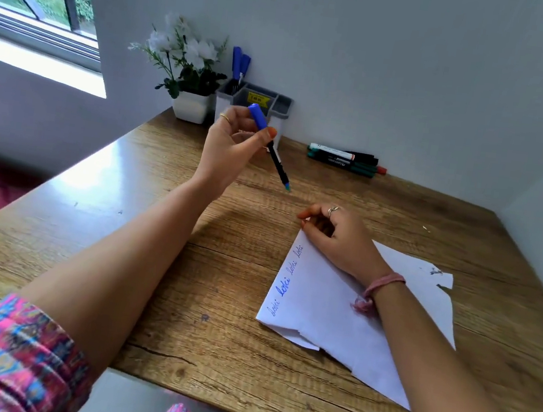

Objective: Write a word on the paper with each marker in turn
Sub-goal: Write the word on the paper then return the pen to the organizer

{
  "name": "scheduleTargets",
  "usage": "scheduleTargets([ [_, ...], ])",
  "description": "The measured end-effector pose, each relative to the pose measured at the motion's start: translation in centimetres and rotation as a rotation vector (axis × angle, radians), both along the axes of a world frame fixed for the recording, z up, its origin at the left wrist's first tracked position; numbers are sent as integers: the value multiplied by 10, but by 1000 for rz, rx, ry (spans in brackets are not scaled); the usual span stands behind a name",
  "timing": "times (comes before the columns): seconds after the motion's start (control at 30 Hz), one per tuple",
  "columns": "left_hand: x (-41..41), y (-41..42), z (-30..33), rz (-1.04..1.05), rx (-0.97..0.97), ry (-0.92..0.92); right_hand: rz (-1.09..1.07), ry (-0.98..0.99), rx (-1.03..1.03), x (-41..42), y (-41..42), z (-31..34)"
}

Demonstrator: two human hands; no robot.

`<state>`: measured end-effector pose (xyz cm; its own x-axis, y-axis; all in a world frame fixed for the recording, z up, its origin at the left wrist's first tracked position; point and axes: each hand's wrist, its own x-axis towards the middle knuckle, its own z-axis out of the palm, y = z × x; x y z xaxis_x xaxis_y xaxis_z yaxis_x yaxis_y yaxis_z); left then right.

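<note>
My left hand (233,145) is raised above the far part of the table and holds a blue marker (272,147), blue cap up and bare tip slanting down to the right. My right hand (335,236) rests with curled fingers on the top corner of the white paper (328,317) and holds nothing. Along the paper's left edge stand several words in blue ink (287,284). Several more markers (343,160) lie together at the far right of the table near the wall.
A grey desk organiser (266,101) with two blue pens (240,63) stands against the wall, beside a white pot of white flowers (190,105). The wooden table (152,259) meets walls at the back and right. A window is at the upper left.
</note>
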<state>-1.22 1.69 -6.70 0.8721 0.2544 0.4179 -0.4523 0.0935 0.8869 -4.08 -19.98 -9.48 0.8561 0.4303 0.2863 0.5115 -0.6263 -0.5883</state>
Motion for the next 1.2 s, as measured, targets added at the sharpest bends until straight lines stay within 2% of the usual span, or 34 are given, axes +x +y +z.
scheduleTargets([
  [0.13,1,9,8,99,35,-129,-13,13,38,-1,0,-1],
  [0.33,16,39,31,406,173,-290,-29,51,73,-3,-1,2],
  [0.5,60,65,73,573,370,-337,-39,90,90,-4,0,3],
  [0.7,112,77,98,607,569,-256,-34,100,87,-2,-1,3],
  [0.87,136,69,87,573,768,-127,-34,80,87,0,-1,3],
  [1.0,152,69,77,547,847,0,-30,84,112,1,0,2],
  [1.2,163,74,71,560,1034,86,-31,55,131,1,1,1],
])
